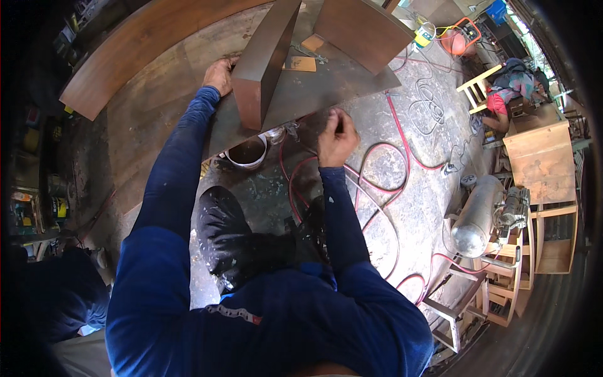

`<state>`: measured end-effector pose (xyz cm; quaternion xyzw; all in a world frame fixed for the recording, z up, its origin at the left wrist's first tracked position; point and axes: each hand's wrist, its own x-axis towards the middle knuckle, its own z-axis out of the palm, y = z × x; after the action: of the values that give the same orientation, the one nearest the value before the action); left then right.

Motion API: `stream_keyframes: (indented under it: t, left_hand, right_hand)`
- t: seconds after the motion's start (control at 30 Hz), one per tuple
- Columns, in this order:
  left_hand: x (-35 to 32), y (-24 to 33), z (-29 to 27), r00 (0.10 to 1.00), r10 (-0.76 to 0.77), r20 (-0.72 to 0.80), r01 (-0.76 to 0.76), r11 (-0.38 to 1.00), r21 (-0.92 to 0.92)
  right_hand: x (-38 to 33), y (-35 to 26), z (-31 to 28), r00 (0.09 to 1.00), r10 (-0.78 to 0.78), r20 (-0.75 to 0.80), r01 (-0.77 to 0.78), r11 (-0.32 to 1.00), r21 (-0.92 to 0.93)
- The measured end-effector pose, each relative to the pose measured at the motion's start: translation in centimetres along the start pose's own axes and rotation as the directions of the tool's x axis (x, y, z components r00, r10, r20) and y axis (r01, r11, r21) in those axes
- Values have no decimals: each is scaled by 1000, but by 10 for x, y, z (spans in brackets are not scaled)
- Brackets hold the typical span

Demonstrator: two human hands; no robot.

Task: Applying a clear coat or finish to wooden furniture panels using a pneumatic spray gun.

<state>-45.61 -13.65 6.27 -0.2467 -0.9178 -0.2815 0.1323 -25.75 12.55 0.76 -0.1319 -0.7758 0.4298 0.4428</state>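
Observation:
A brown wooden upright (257, 78) stands on a large dark wooden board (292, 94) in front of me. My left hand (218, 76) is against the left side of this upright, its fingertips partly hidden at the wood. Near the board's front edge, my right hand (338, 138) is raised with fingers curled and thumb pressed in. Whatever it may pinch is too small to make out. Below the edge sits a round pot (246, 152) with dark liquid inside. A second, wider brown panel (361, 31) rises from the board at the far right, near a small tan piece (303, 63).
A long curved wooden panel (144, 44) borders the board's far left. Red hoses (402, 138) loop across the floor. On the right are a metal air tank (474, 220), wooden furniture frames (502, 289) and a crouching person (512, 94). Another person's dark clothing (63, 289) shows at left.

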Motion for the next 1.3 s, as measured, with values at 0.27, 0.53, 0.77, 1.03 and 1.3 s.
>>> stream_keyframes:
  t: [0.27, 0.53, 0.77, 1.03, 1.3]
  left_hand:
    - [-76, 24, -5, 977, -110, -181, 121, 991, 53]
    - [-169, 58, -33, 952, -111, -285, 203, 926, 317]
    - [-216, 112, -50, 873, -289, -392, 391, 896, 212]
    - [-239, 120, -32, 715, -446, -539, 452, 882, -130]
    - [-231, 89, -1, 592, -654, 472, 423, -246, -872]
  right_hand:
    - [-92, -69, -12, 695, 478, 538, -717, 521, 463]
    - [-71, -51, -15, 552, 307, 775, -784, -126, 608]
    - [-47, -46, -21, 499, 475, 725, -740, -202, 641]
    - [-50, -57, -7, 508, 623, 595, -612, -225, 758]
    - [-13, -47, -13, 578, 619, 531, -754, 158, 637]
